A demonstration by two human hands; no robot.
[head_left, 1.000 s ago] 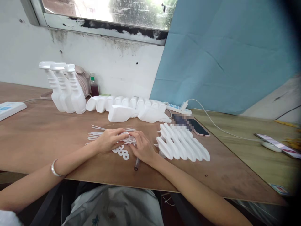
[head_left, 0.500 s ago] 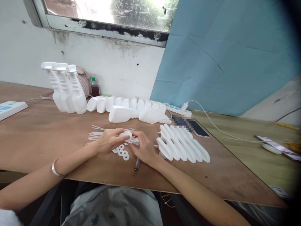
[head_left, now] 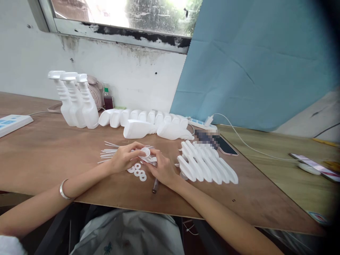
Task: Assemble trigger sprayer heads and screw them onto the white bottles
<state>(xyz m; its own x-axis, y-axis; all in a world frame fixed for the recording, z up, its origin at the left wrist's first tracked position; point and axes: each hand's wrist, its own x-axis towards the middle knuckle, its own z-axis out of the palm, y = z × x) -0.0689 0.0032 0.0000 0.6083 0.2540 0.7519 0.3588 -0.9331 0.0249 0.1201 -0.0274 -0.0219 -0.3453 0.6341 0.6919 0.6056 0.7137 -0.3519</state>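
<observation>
My left hand (head_left: 126, 157) grips a round white plastic cap (head_left: 145, 152) at its rim, between thumb and fingers. Close against it, my right hand (head_left: 163, 168) pinches a white plastic sprayer part (head_left: 152, 159); whether the cap and this part are joined, I cannot tell. Flat white ring washers (head_left: 137, 173) lie loose on the table just below my left hand. Behind that hand, thin white tubes (head_left: 107, 154) are spread out, partly hidden by it. A dark-tipped pen-like stick (head_left: 155, 186) pokes out from under my right hand.
Several white curved sprayer shells (head_left: 207, 166) lie in rows at right. White bottles (head_left: 140, 129) lie along the back; three bottles (head_left: 89, 109) with spray heads stand at left. Phones (head_left: 227, 147), a power strip (head_left: 16, 122) and a cable (head_left: 247, 145) sit farther out.
The white cap has tilted, so its round opening shows more plainly, and my left fingers have risen slightly around it. My right hand stays almost in place.
</observation>
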